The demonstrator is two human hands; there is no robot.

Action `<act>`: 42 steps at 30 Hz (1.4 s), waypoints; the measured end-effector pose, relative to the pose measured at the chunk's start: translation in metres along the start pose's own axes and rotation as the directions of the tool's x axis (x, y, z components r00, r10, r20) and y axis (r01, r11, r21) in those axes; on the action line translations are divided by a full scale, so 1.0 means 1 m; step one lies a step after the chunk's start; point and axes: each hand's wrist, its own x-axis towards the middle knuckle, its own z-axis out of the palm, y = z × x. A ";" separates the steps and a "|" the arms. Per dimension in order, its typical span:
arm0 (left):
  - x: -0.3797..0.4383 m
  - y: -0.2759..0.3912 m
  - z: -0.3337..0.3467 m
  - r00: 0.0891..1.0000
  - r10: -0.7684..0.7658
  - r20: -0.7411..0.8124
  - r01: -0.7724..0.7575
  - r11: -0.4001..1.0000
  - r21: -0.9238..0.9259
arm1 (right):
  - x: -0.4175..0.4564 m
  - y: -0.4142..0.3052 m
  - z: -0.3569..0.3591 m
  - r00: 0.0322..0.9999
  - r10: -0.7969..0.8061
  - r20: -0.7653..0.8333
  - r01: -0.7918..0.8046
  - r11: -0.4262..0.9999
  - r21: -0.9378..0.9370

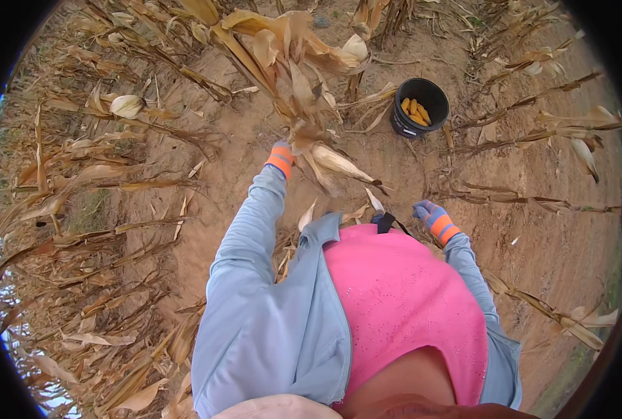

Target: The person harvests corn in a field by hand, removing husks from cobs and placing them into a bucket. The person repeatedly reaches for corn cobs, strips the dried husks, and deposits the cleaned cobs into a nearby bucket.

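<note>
My left hand (281, 158), in a grey and orange knit glove, reaches to a dry corn stalk (253, 65). Its fingers are largely hidden by the dry leaves, so its grip cannot be made out. Just right of that hand, a corn ear in its pale husk (341, 163) hangs from the stalk, its dark tip pointing down towards me. My right hand (436, 220), gloved alike, is held low beside my pink top. The fingers of this hand are curled in, and nothing shows in them. It is apart from the stalk and the ear.
A black bucket (401, 119) with several husked yellow corn cobs (415, 111) stands on the bare soil (222, 173) ahead to the right. Dry corn stalks stand on both sides, with another husked-over ear (127, 106) at left. A black strap (386, 222) hangs at my waist.
</note>
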 end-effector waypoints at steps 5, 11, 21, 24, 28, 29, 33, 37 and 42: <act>-0.030 0.047 0.023 0.940 -0.267 0.211 0.308 0.407 -0.860 | 0.007 -0.076 0.017 0.997 -0.079 0.025 0.078 0.996 0.042; -0.014 0.006 0.015 0.992 0.060 0.110 0.024 0.773 -0.634 | 0.036 -0.153 0.043 0.990 -0.109 0.092 0.055 0.886 0.460; -0.094 0.095 -0.010 0.985 -0.097 -0.144 0.161 0.819 0.551 | 0.071 -0.174 0.077 0.949 -0.151 -0.275 0.282 0.794 0.539; -0.144 0.156 -0.016 0.995 0.094 0.033 -0.091 0.716 0.692 | 0.061 -0.198 0.083 0.886 -0.260 -0.385 0.376 0.887 0.266; -0.171 0.198 0.013 0.702 0.712 0.004 -0.617 0.607 0.501 | 0.059 -0.229 0.091 0.710 -0.523 -0.472 0.592 0.806 -0.003; -0.171 0.209 0.021 0.613 0.790 -0.001 -0.674 0.523 0.522 | 0.058 -0.237 0.092 0.704 -0.516 -0.488 0.594 0.804 0.005; -0.144 0.224 0.039 0.575 0.817 0.045 -0.651 0.423 0.631 | 0.062 -0.259 0.101 0.684 -0.487 -0.543 0.604 0.796 0.047; -0.113 0.208 0.049 0.637 0.769 0.051 -0.598 0.451 0.662 | 0.078 -0.273 0.102 0.738 -0.411 -0.536 0.455 0.889 -0.055; -0.123 0.213 0.039 0.647 0.759 -0.071 -0.608 0.570 0.553 | 0.068 -0.298 0.099 0.800 -0.377 -0.467 0.352 0.925 -0.143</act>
